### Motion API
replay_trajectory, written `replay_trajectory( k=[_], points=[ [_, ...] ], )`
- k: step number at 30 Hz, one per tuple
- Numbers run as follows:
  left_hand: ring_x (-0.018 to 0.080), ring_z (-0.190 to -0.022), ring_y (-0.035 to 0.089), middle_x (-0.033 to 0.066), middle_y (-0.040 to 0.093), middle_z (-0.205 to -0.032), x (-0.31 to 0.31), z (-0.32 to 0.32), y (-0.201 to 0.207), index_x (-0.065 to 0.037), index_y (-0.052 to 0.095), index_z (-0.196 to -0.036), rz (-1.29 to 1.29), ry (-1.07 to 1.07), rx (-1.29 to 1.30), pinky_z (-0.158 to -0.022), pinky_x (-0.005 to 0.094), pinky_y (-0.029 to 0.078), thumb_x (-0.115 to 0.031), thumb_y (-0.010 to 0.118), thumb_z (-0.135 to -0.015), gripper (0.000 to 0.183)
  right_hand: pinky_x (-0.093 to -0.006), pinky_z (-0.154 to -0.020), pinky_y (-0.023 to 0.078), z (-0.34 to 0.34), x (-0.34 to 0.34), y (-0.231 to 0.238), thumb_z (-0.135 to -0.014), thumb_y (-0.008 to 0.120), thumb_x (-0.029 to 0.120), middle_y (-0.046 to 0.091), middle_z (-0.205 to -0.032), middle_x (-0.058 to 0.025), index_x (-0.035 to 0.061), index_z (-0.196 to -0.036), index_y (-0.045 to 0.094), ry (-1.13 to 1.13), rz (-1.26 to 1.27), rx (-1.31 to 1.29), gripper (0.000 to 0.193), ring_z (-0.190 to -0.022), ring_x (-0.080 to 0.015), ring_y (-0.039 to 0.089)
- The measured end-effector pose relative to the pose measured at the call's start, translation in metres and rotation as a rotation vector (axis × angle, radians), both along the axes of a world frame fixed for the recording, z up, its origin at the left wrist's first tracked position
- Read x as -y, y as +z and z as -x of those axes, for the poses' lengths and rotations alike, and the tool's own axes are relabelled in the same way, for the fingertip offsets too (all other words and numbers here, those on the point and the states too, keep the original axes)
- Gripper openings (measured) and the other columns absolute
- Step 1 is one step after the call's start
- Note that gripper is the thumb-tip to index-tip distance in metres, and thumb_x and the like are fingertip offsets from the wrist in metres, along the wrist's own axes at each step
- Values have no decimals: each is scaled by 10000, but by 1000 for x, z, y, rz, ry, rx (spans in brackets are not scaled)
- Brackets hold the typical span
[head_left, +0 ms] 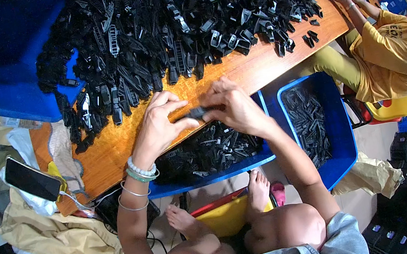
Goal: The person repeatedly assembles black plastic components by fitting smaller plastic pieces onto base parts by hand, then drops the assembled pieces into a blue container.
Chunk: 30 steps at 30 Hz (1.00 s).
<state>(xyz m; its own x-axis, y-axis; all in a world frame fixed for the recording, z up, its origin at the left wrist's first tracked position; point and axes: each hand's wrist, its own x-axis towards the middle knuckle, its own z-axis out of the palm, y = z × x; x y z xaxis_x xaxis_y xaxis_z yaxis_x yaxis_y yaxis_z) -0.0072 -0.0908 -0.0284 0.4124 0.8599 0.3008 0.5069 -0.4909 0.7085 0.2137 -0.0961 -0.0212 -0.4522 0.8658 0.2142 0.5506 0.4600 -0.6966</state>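
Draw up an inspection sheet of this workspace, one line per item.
Surface: wooden tabletop, orange-brown, wood showing along the near side.
Job's things: small black part, blurred, between the hands; heap of black pieces across the far side; more in the near blue bin and right-hand blue bin.
Clutter: phone at the tabletop's left end; tan cloth below it.
Hands: right hand grips the part; left hand is at its other end, grip unclear.
Cables: white cable near the phone.
Surroundings: co-worker in a yellow shirt, seated at right.
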Motion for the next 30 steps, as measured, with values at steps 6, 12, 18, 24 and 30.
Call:
replay_trajectory(
  k=[6,12,18,24,30],
  points=[
    [247,-895,595,120,618,-1013,-14,-10,18,32,653,-1126,-27,124,27,-801,353,490,-157,794,-765,432,-420,-866,482,-20,-4,29,-780,697,67,659,-981,-144,6,-964,708,16,81,-8,194,-971,-325,603],
    [319,-880,566,159,586,-926,-36,-29,8,45,634,-1004,-398,248,-405,-790,402,485,-73,676,-829,216,-400,-883,471,14,-41,-19,-742,691,0,578,-1066,-126,52,-1043,679,-248,-435,151,305,-1004,-326,559],
    [325,-957,593,161,612,-984,3,-30,8,13,650,-997,-98,212,-120,-840,394,487,24,635,-809,189,-345,-753,506,-4,-14,-25,-826,699,42,662,-921,-104,29,-1047,669,-355,-32,-452,223,-818,-216,630],
    [351,-1045,590,142,611,-1078,2,-34,0,-4,644,-993,-338,87,-130,-917,429,465,-48,721,-777,233,-185,-530,407,-10,13,-5,-1027,468,124,539,-712,28,72,-1336,568,-434,341,-673,328,-600,-29,476],
    [351,-991,599,163,606,-1034,9,-58,-7,22,624,-986,-380,192,-132,-861,427,493,-81,749,-771,269,-236,-526,422,-10,25,-9,-944,581,38,527,-843,-19,30,-1286,601,-334,425,-621,343,-594,-70,492]
  ],
)
